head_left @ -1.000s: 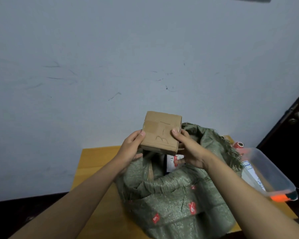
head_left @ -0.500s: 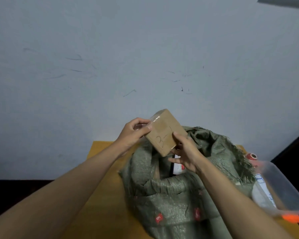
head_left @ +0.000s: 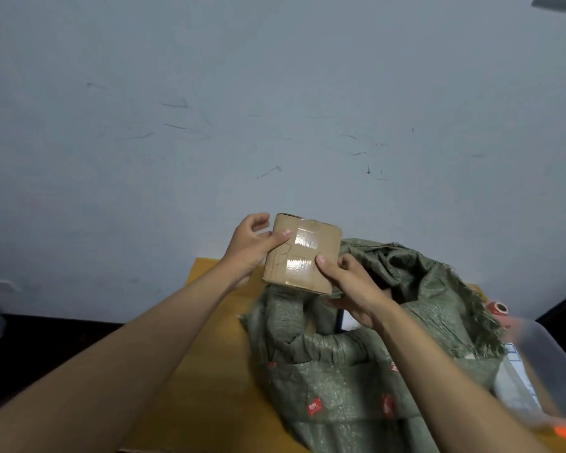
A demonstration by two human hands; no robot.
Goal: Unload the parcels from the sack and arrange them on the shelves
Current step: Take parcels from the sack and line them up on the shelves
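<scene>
Filling the lower right, the green woven sack [head_left: 366, 354] slumps open on the yellow table [head_left: 209, 371], a clear plastic bin [head_left: 549, 364] at its 3 o'clock. Above the sack's mouth, at its 11 o'clock, the cardboard parcel [head_left: 303, 253] has turned since a second ago: its taped face now points at the camera. The left hand [head_left: 249, 246] pinches its left edge, thumb on top; the right hand [head_left: 350, 282] curls round the lower right corner. Judging by this, inspection precedes shelving; no shelves are in view.
</scene>
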